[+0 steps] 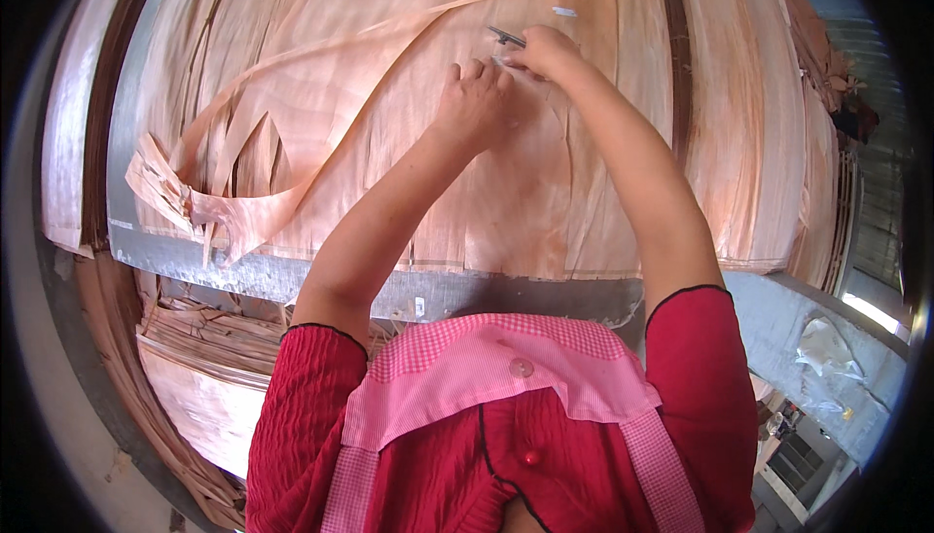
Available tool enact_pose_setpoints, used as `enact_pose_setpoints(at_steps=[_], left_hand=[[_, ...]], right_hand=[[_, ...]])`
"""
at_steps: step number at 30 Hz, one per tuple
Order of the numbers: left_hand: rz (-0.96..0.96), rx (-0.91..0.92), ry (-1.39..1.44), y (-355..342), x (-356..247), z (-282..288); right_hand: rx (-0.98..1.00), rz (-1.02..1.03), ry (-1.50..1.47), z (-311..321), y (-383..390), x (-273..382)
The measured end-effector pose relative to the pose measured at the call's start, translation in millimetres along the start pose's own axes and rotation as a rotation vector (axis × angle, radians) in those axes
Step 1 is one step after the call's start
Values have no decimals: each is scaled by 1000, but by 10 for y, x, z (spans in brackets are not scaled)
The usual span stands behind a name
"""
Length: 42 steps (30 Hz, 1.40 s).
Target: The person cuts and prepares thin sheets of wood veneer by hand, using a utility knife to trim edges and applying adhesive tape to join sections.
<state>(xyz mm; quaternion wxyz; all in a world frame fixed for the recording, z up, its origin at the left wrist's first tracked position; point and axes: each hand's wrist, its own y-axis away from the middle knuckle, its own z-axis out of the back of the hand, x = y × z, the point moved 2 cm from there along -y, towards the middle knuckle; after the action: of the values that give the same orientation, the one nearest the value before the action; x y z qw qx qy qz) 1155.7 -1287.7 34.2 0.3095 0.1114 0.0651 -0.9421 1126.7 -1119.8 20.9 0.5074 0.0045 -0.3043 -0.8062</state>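
Note:
A broad sheet of pale pinkish wood veneer (516, 183) lies over the worktable in front of me. My left hand (477, 100) rests on it, palm down with the fingers apart and slightly bent, gripping nothing. Just beyond, to the right, my right hand (547, 53) is closed around a small dark metal tool (507, 38) whose end sticks out leftward. The tool's exact kind is hidden by my fingers. The fingertips of both hands nearly meet, and a small whitish patch shows between them, too small to make out.
A long torn veneer strip (360, 110) curls across the sheet to a ragged, lifted piece (243, 217) at left. A small white piece (564, 12) lies beyond my right hand. The table's grey metal edge (389, 292) runs nearest me. Stacked veneer (209, 338) sits below, at left.

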Motion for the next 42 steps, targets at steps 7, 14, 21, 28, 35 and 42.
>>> enact_pose_setpoints(at_steps=[7, 14, 21, 28, 35, 42], left_hand=[[116, -80, -383, -301, -148, -381], [199, -139, -74, -294, -140, -8], [-155, -363, 140, 417, -913, -510], [45, -273, 370, 411, -962, -434], [55, -285, 298, 436, -953, -459], [-26, -223, 54, 426, -1047, -488]], right_hand=[[-179, 115, -96, -26, 350, -442], [-182, -160, -924, -324, 1446, -1561], [63, -99, -1070, -496, 1806, -1457], [85, -153, -1104, -544, 1535, -1198], [107, -211, -1434, -638, 1513, -1339], [61, -186, -1490, -731, 1540, -1283]])
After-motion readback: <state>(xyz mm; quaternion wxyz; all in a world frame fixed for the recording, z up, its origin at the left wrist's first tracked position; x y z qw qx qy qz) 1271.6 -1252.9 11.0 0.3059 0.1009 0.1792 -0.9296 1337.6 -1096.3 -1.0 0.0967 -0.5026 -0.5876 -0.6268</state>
